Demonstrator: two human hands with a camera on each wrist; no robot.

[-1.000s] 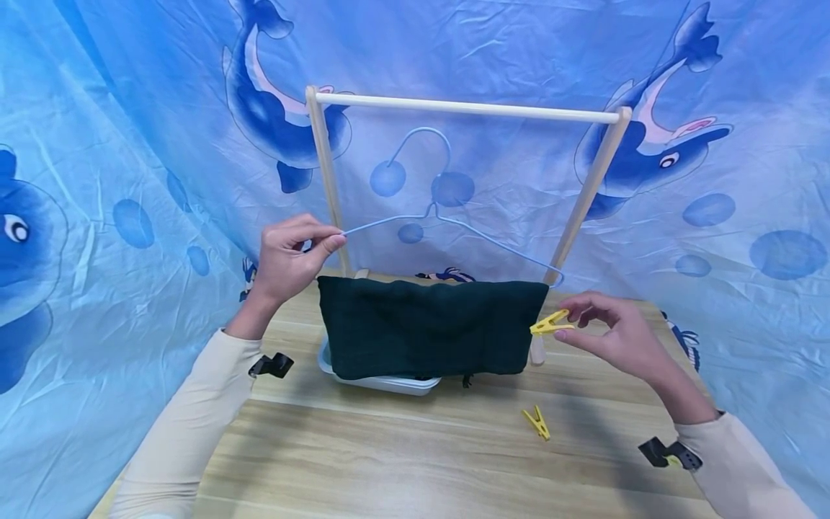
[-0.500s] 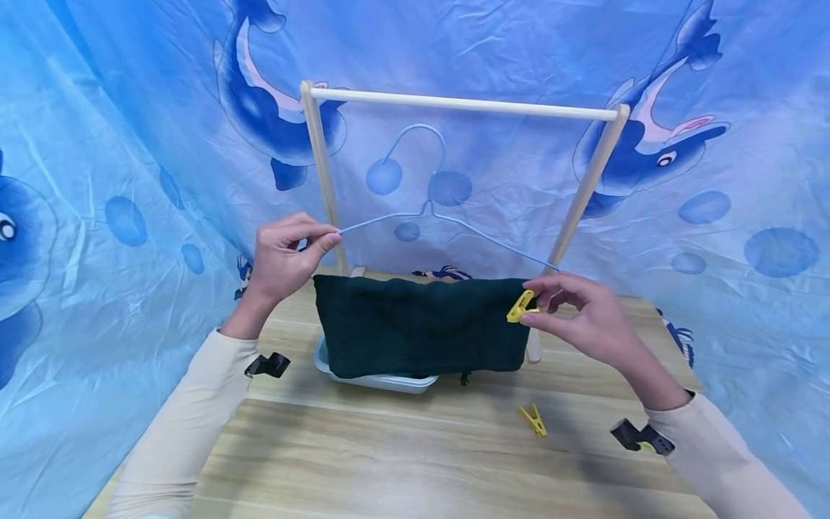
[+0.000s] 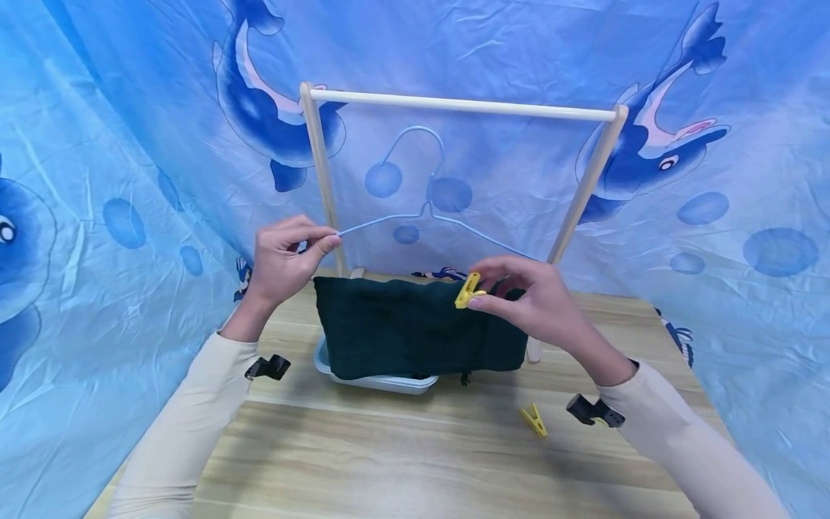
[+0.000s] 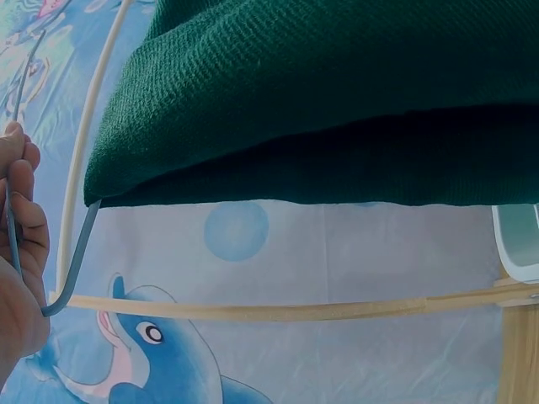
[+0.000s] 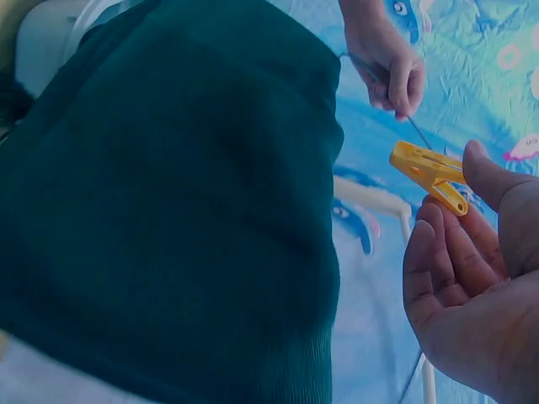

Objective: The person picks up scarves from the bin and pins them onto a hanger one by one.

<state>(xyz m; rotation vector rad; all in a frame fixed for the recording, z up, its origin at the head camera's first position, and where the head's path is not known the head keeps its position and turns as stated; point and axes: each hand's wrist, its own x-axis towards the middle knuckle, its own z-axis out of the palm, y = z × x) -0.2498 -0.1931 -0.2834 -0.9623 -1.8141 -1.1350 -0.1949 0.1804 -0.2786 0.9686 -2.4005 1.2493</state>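
Observation:
My left hand (image 3: 285,261) pinches the left shoulder of a light-blue wire hanger (image 3: 379,221). A dark green knitted cloth (image 3: 415,328) hangs folded over the hanger's lower bar; the left wrist view shows the wire entering the cloth's fold (image 4: 278,109). Between thumb and fingertips, my right hand (image 3: 532,295) holds a yellow clothespin (image 3: 467,290) in front of the cloth's upper edge, right of its middle. In the right wrist view the clothespin (image 5: 429,172) is apart from the cloth. The hanger's right end is hidden behind the right hand.
Behind the hanger stands a wooden rack with a white top rail (image 3: 463,104). A white tray (image 3: 389,383) sits partly beneath the cloth. Another yellow clothespin (image 3: 534,420) lies on the wooden table (image 3: 363,454). A blue dolphin-print curtain (image 3: 130,144) surrounds the table.
My right hand has moved left with the clothespin, from beyond the cloth's right edge to in front of its upper part. The left hand keeps its hold on the hanger, almost still.

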